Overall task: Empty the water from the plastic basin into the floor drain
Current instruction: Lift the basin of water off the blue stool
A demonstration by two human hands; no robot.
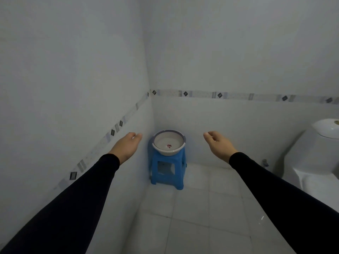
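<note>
Tight corner of white tiled walls (91,70), banded by a grey patterned border strip (220,95). Round white plastic basin with a grey rim (169,143) seated upright on a small blue plastic stool (167,169), tucked right into that corner, mouth open upward, a small red mark on its bottom; no long axis to speak of. Water level hard to tell. Bare white tiled floor (192,217) open in front of the stool and to its right. White ceramic toilet (315,162) bounding the right side. Left hand (126,146) and right hand (219,143), both in black sleeves, raised either side of the basin, apart from it, fingers loosely spread, holding nothing. Basin between the two hands, further off.
</note>
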